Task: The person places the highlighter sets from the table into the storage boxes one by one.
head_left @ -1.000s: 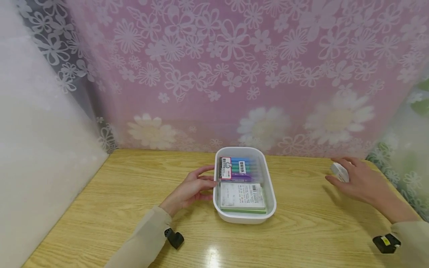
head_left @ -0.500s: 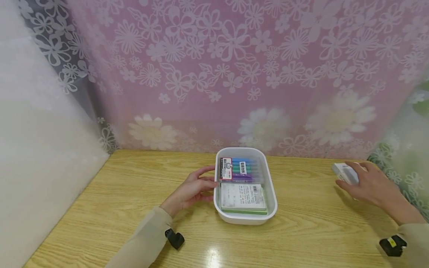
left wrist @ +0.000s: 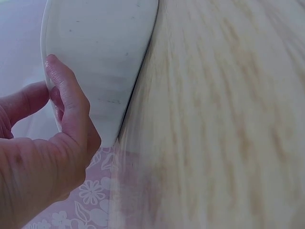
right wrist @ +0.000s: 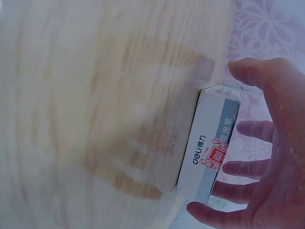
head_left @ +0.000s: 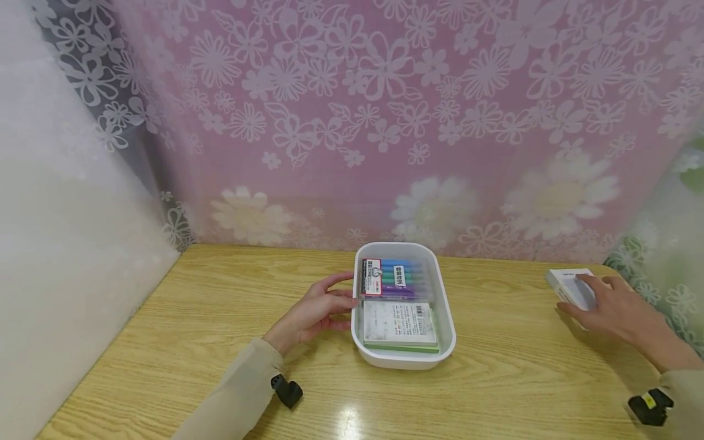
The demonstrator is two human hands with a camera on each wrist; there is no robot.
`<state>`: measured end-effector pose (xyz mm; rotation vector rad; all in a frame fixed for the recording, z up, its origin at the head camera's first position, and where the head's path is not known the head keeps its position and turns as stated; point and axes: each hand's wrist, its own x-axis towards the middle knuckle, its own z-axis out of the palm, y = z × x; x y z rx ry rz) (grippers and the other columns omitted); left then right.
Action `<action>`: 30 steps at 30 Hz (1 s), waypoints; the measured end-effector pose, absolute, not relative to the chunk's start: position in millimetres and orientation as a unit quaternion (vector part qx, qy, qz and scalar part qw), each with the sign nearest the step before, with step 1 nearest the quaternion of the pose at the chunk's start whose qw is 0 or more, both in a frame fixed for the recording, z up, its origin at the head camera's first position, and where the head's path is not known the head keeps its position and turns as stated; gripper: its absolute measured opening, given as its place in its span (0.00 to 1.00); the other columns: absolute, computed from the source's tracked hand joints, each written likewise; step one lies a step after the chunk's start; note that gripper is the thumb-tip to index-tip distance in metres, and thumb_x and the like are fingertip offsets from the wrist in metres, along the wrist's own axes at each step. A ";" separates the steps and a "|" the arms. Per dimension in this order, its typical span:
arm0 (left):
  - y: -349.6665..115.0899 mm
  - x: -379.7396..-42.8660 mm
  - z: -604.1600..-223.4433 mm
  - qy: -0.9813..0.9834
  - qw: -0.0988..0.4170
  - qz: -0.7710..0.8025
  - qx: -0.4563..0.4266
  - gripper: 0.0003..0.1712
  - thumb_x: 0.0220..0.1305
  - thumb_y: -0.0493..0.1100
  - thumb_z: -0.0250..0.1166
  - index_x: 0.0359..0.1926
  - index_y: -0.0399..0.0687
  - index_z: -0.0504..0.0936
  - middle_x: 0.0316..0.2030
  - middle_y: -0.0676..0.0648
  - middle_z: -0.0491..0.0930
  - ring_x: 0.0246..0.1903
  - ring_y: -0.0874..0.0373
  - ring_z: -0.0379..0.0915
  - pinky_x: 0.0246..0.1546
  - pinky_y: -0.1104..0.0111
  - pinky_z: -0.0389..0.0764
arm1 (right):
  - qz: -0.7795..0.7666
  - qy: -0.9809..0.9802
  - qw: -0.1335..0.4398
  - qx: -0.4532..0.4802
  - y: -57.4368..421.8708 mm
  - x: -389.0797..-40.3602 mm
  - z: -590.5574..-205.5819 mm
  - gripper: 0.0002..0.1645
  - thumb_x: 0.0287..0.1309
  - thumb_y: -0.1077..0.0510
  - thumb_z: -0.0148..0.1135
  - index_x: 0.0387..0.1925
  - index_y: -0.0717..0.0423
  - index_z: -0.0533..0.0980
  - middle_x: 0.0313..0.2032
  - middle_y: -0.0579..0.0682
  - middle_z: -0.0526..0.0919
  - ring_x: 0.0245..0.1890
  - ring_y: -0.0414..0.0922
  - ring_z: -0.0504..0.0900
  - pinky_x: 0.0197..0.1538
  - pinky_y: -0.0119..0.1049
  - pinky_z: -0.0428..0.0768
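A white plastic storage bin (head_left: 404, 362) stands on the table. In the head view my left hand (head_left: 316, 313) holds its left rim, thumb tip over the edge and fingers along the outer wall. The left wrist view shows the thumb and a bent finger at that bin wall (left wrist: 100, 62). At the table's far right lies a white and grey deli box (right wrist: 205, 143). My right hand (head_left: 621, 311) is beside it with fingers loosely spread. In the right wrist view the thumb stands off the box and the fingertips are at its far side.
Inside the bin lie a clear pack of coloured pens (head_left: 390, 278) and a white-covered pad or booklet (head_left: 396, 322) with green below it. The wooden table (head_left: 506, 366) ends at a pink flowered curtain (head_left: 352, 134) behind and a pale sheet (head_left: 82, 244) on the left.
My right hand has moved right with the box, which now lies flat at the table's right side; the hand has then drawn slightly off it. The left hand and bin have stayed put.
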<state>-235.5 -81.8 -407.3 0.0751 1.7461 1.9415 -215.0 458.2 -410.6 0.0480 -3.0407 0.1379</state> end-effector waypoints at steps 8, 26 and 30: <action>-82.7 -235.5 -407.2 0.642 0.265 0.718 0.030 0.39 0.67 0.34 0.65 0.76 0.54 0.64 0.53 0.41 0.81 0.42 0.57 0.83 0.34 0.66 0.87 | 0.051 -0.998 0.017 0.013 467.2 -218.8 -414.3 0.51 0.65 0.33 0.60 0.62 0.78 0.63 0.50 0.89 0.69 0.48 0.80 0.70 0.37 0.66 0.78; -83.0 -235.5 -405.8 0.642 0.263 0.720 0.018 0.37 0.67 0.34 0.65 0.74 0.57 0.66 0.51 0.44 0.81 0.42 0.56 0.83 0.34 0.65 0.88 | 0.050 -0.998 -0.007 0.037 471.1 -224.6 -406.6 0.49 0.64 0.39 0.65 0.62 0.79 0.63 0.37 0.76 0.80 0.32 0.63 0.81 0.32 0.54 0.80; -82.6 -234.9 -405.5 0.645 0.262 0.718 0.018 0.37 0.67 0.35 0.65 0.74 0.58 0.66 0.55 0.42 0.81 0.42 0.55 0.84 0.33 0.65 0.87 | 0.055 -0.998 -0.012 0.033 471.6 -225.1 -405.8 0.49 0.63 0.40 0.67 0.62 0.79 0.63 0.36 0.76 0.80 0.31 0.61 0.80 0.31 0.52 0.79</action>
